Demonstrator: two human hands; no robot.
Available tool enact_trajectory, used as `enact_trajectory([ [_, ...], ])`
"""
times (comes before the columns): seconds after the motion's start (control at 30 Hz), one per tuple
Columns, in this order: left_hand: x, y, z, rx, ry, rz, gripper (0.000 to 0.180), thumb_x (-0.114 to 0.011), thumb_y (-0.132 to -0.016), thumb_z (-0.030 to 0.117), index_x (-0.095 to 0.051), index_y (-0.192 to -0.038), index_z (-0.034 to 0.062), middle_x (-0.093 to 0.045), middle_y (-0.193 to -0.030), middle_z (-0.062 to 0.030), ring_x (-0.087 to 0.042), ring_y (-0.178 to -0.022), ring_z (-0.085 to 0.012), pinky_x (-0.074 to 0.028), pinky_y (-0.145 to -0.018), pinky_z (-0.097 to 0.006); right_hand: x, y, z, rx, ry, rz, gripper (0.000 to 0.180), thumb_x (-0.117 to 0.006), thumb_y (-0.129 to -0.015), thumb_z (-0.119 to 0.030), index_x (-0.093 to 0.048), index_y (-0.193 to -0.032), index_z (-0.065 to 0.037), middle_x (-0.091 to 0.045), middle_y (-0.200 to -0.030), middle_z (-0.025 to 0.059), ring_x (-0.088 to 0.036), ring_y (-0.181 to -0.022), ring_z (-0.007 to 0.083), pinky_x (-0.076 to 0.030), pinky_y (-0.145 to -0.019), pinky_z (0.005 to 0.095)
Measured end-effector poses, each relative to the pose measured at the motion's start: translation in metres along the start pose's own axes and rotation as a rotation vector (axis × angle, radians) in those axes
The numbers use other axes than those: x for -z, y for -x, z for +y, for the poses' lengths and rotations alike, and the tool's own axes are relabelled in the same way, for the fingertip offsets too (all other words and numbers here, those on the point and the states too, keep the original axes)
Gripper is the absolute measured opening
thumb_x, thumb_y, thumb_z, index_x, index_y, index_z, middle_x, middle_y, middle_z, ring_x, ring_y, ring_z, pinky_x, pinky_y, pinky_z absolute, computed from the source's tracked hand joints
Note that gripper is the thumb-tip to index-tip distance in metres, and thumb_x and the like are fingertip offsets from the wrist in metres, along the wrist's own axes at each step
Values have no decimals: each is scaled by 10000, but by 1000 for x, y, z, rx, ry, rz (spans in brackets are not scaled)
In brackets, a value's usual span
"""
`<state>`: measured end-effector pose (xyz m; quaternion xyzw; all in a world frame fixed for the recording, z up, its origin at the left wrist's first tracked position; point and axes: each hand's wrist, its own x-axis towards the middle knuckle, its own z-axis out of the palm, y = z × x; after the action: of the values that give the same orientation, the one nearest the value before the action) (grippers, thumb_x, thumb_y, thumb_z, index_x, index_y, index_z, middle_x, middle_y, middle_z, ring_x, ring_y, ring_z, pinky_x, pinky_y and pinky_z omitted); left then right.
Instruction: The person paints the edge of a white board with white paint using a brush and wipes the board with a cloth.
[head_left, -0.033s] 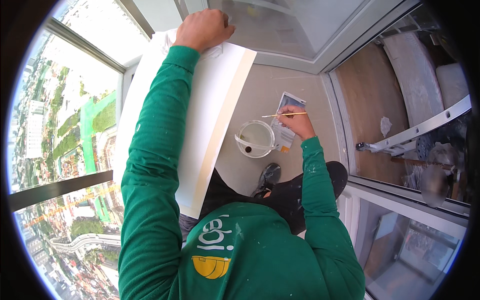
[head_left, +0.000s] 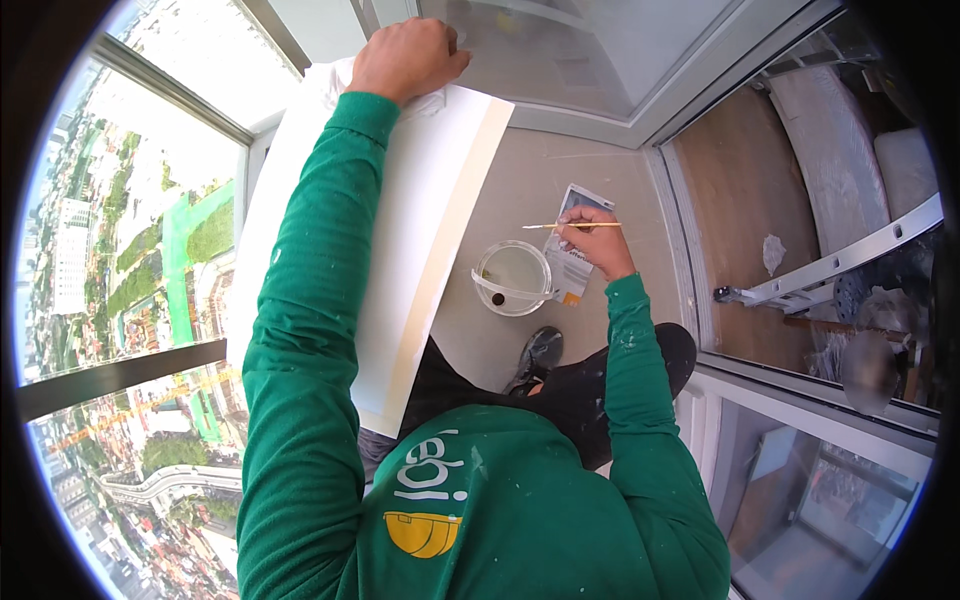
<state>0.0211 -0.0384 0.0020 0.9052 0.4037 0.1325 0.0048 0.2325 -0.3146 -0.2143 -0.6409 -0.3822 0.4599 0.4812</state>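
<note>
My right hand is closed around a thin paintbrush with a yellowish handle. The brush lies nearly level, its whitish tip pointing left. Below the tip, a round clear tub with a pale band across it and a dark spot stands on the floor. Behind my right hand lies a printed packet, partly covered by the fingers. At the far left my left hand rests with curled fingers on crumpled white material atop a white ledge. Whatever its fingers grip is hidden.
Tan tape runs along the ledge's right edge. Windows high above a city are on the left. To the right, behind a glass door frame, are a ladder and wrapped goods. My shoe is near the tub.
My right hand and the paintbrush have shifted very slightly to the far side. My left hand has stayed where it was.
</note>
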Motion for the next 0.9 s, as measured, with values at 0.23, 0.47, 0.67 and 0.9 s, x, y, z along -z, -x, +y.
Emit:
enact_trajectory([
  [0.23, -1, 4, -5, -7, -67, 13, 362, -681, -946, 430, -808, -1051, 107, -786, -907, -128, -752, -843, -339, -598, -895, -431, -14, 18, -67, 192, -546, -28, 70, -659, -973, -27, -651, -1042, -15, -729, -889, 109, -697, -778, 175, -571, -706, 319],
  [0.47, -7, 1, 0, -50, -89, 19, 349, -672, -974, 414, -812, -1044, 102, -788, -899, -121, -758, -806, -318, -607, -875, -401, -47, 41, -101, 411, -501, -10, 101, -648, -969, 14, -639, -1067, -7, -740, -963, 138, -715, -825, 179, -603, -753, 323],
  [0.67, -11, -1, 5, -37, -61, -6, 303, -656, -895, 357, -824, -1006, 131, -781, -939, -145, -754, -892, -347, -599, -891, -437, -60, 60, -117, 549, -372, 28, 154, -659, -948, 62, -634, -1090, 8, -741, -974, 138, -737, -883, 175, -617, -788, 302],
  [0.9, -10, 2, 10, -109, -119, 17, 336, -673, -975, 405, -820, -1033, 108, -791, -898, -115, -764, -801, -301, -616, -863, -394, -67, 66, -119, 556, -310, 81, 138, -680, -941, 46, -636, -1068, 15, -737, -946, 127, -750, -868, 180, -614, -772, 298],
])
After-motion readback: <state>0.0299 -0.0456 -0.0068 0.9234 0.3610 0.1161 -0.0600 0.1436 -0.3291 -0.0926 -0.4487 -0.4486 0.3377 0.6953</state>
